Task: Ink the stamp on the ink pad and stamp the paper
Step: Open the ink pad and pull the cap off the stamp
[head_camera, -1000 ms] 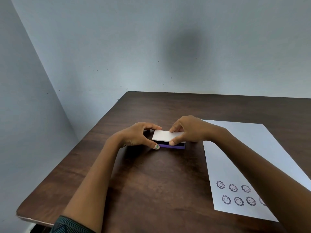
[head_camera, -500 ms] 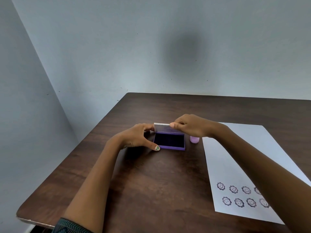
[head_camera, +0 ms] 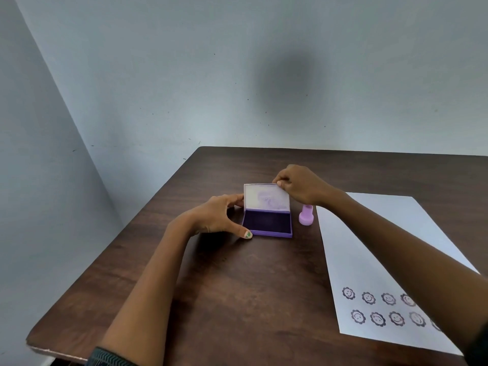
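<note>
A purple ink pad [head_camera: 267, 223] lies on the dark wooden table [head_camera: 237, 286], its dark pad showing. Its white lid [head_camera: 266, 197] stands tilted back, stained purple inside. My right hand [head_camera: 298, 184] pinches the lid's top right corner. Against the case's left side rests my left hand [head_camera: 219, 216], thumb at the near left corner and fingers at the back. A small pink stamp [head_camera: 306, 215] stands upright just right of the pad, untouched. The white paper [head_camera: 383, 260] lies to the right, with two rows of several smiley flower prints [head_camera: 385, 307] near its front edge.
The table's left edge [head_camera: 111, 249] runs diagonally beside a pale blue wall. The back edge meets the wall behind the ink pad. My right forearm crosses above the paper's near right part.
The ink pad's lid went from closed to raised and tilted back under my right hand. The pink stamp behind that hand came into sight. My left hand stayed against the case.
</note>
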`<state>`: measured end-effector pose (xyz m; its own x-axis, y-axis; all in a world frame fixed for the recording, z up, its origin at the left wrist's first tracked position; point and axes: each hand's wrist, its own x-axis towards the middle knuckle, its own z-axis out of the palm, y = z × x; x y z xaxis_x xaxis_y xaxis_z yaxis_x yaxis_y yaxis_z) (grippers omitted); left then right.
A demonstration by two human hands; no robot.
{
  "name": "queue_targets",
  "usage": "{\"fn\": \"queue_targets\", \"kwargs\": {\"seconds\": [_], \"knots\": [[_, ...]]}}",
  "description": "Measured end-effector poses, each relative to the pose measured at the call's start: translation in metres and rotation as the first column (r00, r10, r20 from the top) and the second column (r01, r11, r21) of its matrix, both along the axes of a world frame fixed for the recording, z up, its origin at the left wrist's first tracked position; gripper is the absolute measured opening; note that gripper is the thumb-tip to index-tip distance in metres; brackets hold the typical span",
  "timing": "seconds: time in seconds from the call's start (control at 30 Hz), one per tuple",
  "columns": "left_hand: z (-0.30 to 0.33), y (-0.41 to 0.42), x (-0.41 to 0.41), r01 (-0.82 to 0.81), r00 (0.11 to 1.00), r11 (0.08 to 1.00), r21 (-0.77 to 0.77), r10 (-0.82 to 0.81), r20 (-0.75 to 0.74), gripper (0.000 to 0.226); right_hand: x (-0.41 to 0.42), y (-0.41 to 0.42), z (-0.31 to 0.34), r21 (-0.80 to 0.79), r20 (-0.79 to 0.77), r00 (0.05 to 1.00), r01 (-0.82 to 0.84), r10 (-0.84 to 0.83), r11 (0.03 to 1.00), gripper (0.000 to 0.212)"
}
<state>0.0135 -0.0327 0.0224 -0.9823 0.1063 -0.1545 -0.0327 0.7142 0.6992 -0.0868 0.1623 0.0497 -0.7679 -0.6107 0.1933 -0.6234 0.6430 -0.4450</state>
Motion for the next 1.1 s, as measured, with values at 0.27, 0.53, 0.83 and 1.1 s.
{"fn": "queue_targets", "kwargs": {"seconds": [0.27,0.53,0.83,1.1], "knots": [[0.002,-0.001,0.002,0.004,1.000,1.000,-0.027,-0.004,0.003,0.085,-0.007,0.007,-0.003,0.052,0.115,0.993,0.030,-0.035,0.998,0.023],[0.000,-0.001,0.001,0.014,1.000,0.999,-0.049,-0.016,-0.025,0.063,-0.006,0.007,-0.004,0.079,0.171,0.984,0.040,-0.054,0.996,0.032],[-0.003,-0.003,-0.001,0.002,1.000,0.997,-0.072,-0.002,-0.004,0.068,-0.001,0.010,-0.002,0.055,0.176,0.983,0.038,-0.047,0.998,0.036],[-0.002,-0.001,0.000,-0.009,1.000,0.996,-0.085,0.008,-0.006,0.094,0.018,0.044,0.016,-0.041,0.165,0.986,-0.012,0.019,0.999,0.036]]}}
